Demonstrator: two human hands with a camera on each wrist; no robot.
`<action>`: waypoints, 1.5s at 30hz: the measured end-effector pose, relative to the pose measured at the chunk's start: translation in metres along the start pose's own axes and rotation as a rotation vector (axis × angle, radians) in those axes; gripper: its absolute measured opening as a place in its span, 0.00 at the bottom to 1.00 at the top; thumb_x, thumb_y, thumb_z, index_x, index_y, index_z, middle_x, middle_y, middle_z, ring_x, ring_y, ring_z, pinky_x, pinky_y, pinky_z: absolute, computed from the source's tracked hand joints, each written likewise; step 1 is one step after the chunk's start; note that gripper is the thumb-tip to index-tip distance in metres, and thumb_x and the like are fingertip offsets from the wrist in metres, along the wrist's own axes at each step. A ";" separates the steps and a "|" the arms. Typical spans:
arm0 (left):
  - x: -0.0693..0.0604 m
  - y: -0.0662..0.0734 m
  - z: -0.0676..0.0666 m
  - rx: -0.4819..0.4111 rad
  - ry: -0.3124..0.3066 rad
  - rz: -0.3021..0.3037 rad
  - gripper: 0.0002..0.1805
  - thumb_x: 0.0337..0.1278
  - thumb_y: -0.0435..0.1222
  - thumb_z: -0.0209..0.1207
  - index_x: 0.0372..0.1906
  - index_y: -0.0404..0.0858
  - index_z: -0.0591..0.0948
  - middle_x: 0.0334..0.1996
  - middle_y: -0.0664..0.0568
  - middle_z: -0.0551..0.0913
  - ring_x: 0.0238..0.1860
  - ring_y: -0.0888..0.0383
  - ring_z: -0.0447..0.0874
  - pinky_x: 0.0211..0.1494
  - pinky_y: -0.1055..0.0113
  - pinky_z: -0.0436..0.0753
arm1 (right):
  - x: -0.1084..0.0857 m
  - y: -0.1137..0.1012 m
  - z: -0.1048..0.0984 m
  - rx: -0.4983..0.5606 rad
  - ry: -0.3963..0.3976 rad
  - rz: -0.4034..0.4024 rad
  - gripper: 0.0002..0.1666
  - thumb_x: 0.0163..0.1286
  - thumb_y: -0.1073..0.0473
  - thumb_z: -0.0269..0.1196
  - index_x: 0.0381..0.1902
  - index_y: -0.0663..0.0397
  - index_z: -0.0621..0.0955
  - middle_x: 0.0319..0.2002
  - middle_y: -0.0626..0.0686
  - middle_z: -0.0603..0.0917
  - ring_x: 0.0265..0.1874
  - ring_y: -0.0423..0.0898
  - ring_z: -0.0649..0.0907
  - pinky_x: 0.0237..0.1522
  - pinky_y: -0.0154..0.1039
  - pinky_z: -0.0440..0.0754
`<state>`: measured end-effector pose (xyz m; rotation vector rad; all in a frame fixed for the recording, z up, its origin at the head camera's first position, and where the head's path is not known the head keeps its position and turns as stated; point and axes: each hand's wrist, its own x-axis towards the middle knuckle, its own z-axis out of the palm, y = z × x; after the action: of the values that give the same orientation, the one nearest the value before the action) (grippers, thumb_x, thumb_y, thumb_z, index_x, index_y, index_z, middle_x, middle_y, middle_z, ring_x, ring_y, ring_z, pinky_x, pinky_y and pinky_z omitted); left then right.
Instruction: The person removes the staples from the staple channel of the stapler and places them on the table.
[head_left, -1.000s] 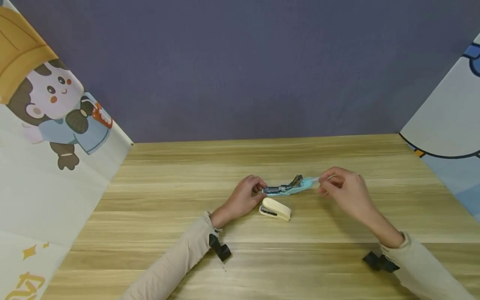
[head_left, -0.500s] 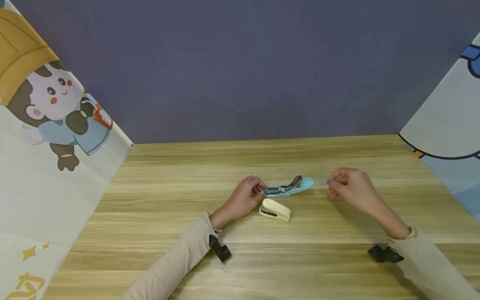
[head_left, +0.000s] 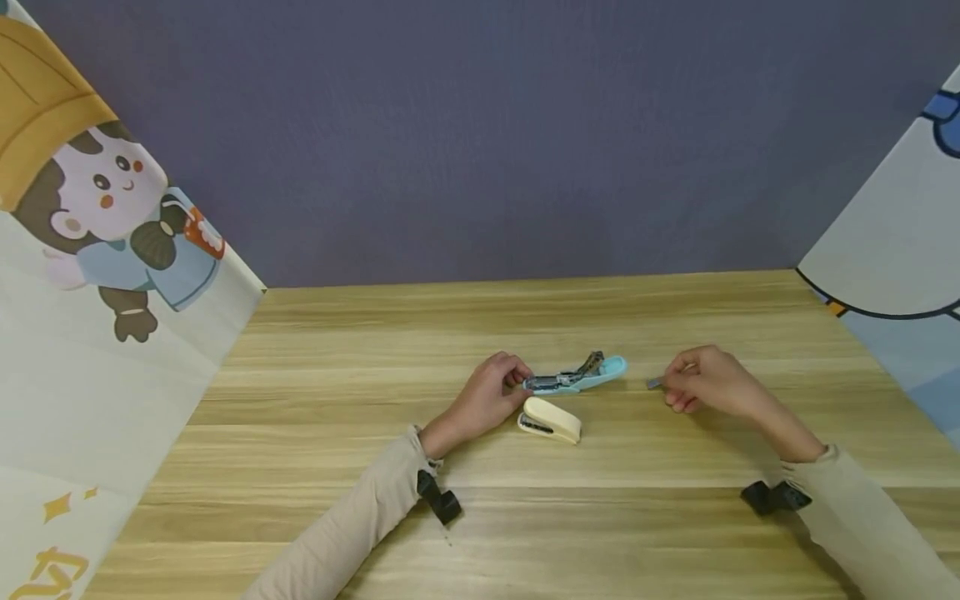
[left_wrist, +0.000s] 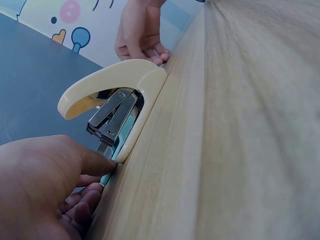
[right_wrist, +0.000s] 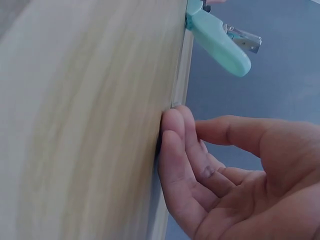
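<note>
A light blue stapler (head_left: pixel 600 374) lies opened out on the table, its metal magazine tilted up. My left hand (head_left: pixel 491 390) grips its left end between thumb and fingers. In front of it rests a cream stapler (head_left: pixel 551 419), which partly hides the blue one in the left wrist view. Right of the blue stapler, low at the tabletop, my right hand (head_left: pixel 708 381) pinches a small grey strip of staples (head_left: pixel 655 382). Only the strip's tip (right_wrist: pixel 175 105) shows past the fingers in the right wrist view.
The wooden table (head_left: pixel 525 533) meets a dark blue-grey wall (head_left: pixel 525 142) at the back. Printed panels stand at left (head_left: pixel 90 367) and right (head_left: pixel 900 233). A black camera is strapped at each wrist.
My right hand has drawn the staple strip away from the blue stapler's right end, moving right and down to the tabletop. The left hand and both staplers stay in place.
</note>
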<state>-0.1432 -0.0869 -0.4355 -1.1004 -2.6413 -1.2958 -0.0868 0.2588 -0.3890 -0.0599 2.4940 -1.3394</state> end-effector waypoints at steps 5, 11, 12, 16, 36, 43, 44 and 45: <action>-0.001 0.001 0.000 0.000 0.000 -0.007 0.10 0.56 0.29 0.68 0.43 0.34 0.82 0.37 0.48 0.81 0.39 0.57 0.78 0.45 0.65 0.80 | 0.001 0.001 -0.002 -0.003 -0.023 0.021 0.15 0.73 0.64 0.58 0.45 0.77 0.79 0.28 0.56 0.85 0.26 0.48 0.86 0.29 0.40 0.87; -0.002 0.003 -0.002 -0.006 0.001 -0.012 0.10 0.56 0.28 0.68 0.42 0.34 0.82 0.37 0.47 0.81 0.39 0.56 0.78 0.45 0.65 0.80 | 0.000 -0.001 -0.003 -0.043 -0.027 0.027 0.13 0.73 0.64 0.58 0.42 0.75 0.80 0.27 0.55 0.85 0.25 0.47 0.86 0.28 0.40 0.86; -0.002 0.004 -0.003 -0.009 0.000 -0.013 0.10 0.56 0.28 0.68 0.43 0.34 0.83 0.37 0.47 0.81 0.39 0.55 0.78 0.45 0.66 0.80 | 0.000 -0.001 -0.003 -0.047 -0.027 0.028 0.14 0.73 0.64 0.58 0.41 0.74 0.80 0.27 0.55 0.85 0.25 0.47 0.85 0.28 0.40 0.86; -0.002 0.004 -0.003 -0.022 -0.009 -0.019 0.10 0.56 0.28 0.67 0.44 0.34 0.82 0.38 0.47 0.80 0.39 0.55 0.78 0.45 0.67 0.80 | -0.003 -0.004 -0.001 -0.079 -0.016 0.024 0.13 0.73 0.63 0.58 0.41 0.73 0.81 0.26 0.54 0.85 0.25 0.47 0.85 0.28 0.40 0.86; -0.015 0.019 -0.036 -0.193 -0.229 -0.081 0.09 0.59 0.24 0.62 0.45 0.31 0.82 0.39 0.46 0.84 0.38 0.58 0.82 0.45 0.69 0.82 | -0.035 -0.067 0.031 -0.407 0.162 -0.189 0.05 0.70 0.59 0.63 0.40 0.55 0.83 0.32 0.49 0.86 0.31 0.44 0.83 0.29 0.39 0.79; -0.019 0.031 -0.030 -0.114 -0.350 -0.056 0.14 0.54 0.27 0.68 0.46 0.31 0.81 0.36 0.46 0.81 0.36 0.57 0.79 0.41 0.72 0.80 | -0.033 -0.106 0.059 -0.470 0.067 -0.350 0.12 0.69 0.62 0.65 0.49 0.56 0.82 0.42 0.52 0.87 0.41 0.49 0.86 0.39 0.45 0.85; -0.020 0.032 -0.028 -0.077 -0.352 -0.047 0.14 0.53 0.28 0.69 0.45 0.32 0.81 0.35 0.48 0.80 0.35 0.58 0.78 0.40 0.72 0.79 | -0.033 -0.112 0.063 -0.481 0.042 -0.379 0.15 0.68 0.63 0.66 0.52 0.57 0.81 0.44 0.53 0.86 0.43 0.50 0.86 0.41 0.46 0.85; -0.020 0.033 -0.026 -0.044 -0.354 -0.043 0.13 0.53 0.28 0.69 0.44 0.33 0.82 0.34 0.48 0.79 0.35 0.58 0.76 0.39 0.73 0.78 | -0.033 -0.117 0.067 -0.494 0.015 -0.405 0.17 0.68 0.64 0.66 0.54 0.57 0.80 0.45 0.54 0.86 0.44 0.51 0.85 0.42 0.46 0.85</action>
<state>-0.1160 -0.1036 -0.4010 -1.4051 -2.9072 -1.2758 -0.0492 0.1451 -0.3194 -0.6953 2.8667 -0.8058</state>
